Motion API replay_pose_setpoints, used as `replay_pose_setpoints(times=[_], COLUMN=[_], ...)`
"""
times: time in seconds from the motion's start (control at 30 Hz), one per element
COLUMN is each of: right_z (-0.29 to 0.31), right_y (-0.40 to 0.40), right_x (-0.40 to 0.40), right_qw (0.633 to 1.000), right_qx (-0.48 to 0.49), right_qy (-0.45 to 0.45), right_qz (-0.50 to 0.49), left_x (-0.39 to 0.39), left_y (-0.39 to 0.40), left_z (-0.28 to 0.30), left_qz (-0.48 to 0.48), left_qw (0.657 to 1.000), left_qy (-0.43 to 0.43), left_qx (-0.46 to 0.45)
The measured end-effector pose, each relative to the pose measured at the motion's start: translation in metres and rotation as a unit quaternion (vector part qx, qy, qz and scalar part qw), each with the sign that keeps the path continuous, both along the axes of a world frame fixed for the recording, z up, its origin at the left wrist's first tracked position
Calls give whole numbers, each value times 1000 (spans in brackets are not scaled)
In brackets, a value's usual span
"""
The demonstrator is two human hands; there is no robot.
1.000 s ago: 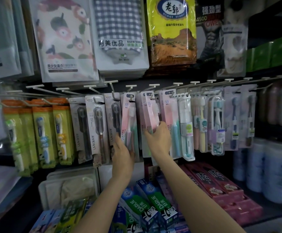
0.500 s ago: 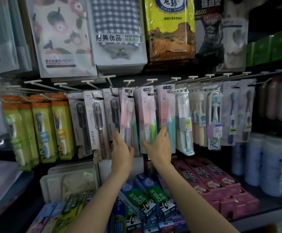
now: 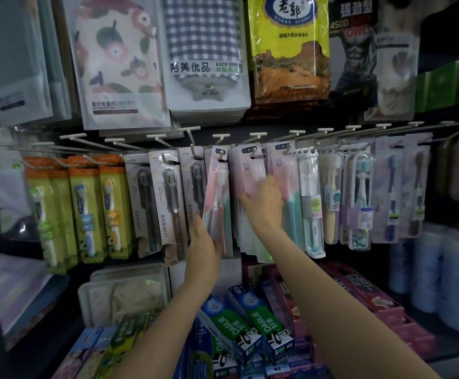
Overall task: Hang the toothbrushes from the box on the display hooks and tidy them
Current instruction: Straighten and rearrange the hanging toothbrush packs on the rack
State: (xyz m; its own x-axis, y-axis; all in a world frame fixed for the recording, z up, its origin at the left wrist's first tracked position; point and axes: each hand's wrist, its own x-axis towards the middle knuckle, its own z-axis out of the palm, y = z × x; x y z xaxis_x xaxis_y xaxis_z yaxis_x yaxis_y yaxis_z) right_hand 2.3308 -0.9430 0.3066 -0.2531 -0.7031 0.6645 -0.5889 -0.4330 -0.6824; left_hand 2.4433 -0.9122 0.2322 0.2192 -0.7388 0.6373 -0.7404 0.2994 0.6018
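Three stacks of pink toothbrush packs hang side by side on white display hooks (image 3: 255, 135). The left pink pack (image 3: 217, 187) hangs tilted, its bottom swung to the left. My left hand (image 3: 203, 248) touches its lower end with straight fingers, between it and the grey toothbrush packs (image 3: 168, 198). My right hand (image 3: 264, 202) presses flat on the front of the middle pink stack (image 3: 246, 170), thumb pointing up. The right pink stack (image 3: 283, 170) hangs just beyond that hand. No box is in view.
Yellow-green children's toothbrush packs (image 3: 86, 203) hang at the left and clear-cased and lilac packs (image 3: 359, 201) at the right. Bagged towels (image 3: 203, 50) hang above. Green toothpaste boxes (image 3: 250, 321) and red boxes (image 3: 359, 296) lie on the shelf below, with white bottles (image 3: 441, 269) at the right.
My right hand moved up and left from the stacks' lower part onto the middle pink stack. The left pink pack now hangs tilted. My left hand stays low beside it.
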Motion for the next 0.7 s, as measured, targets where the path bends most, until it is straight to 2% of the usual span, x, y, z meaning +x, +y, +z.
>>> replay_pose_setpoints(times=[0.3,0.4,0.53,0.6,0.7], right_z=[-27,-40,-48,-49,-50], right_y=[0,6,16,12,2], right_x=[-4,-10,-38,-53,-60], right_qw=[998,999,997,994,994], right_qx=[55,37,-73,-73,-49], right_qy=[-6,-7,3,13,31], right_qz=[36,38,-33,-84,-89], left_x=[-7,-8,-7,-10,-15], left_y=[-4,-3,-4,-3,-2], left_z=[-3,-4,-5,-6,-8], left_qz=[-8,-17,-7,8,3], left_qw=[1000,1000,999,998,998], left_qy=[19,26,51,58,65], left_qx=[0,-4,-4,4,9])
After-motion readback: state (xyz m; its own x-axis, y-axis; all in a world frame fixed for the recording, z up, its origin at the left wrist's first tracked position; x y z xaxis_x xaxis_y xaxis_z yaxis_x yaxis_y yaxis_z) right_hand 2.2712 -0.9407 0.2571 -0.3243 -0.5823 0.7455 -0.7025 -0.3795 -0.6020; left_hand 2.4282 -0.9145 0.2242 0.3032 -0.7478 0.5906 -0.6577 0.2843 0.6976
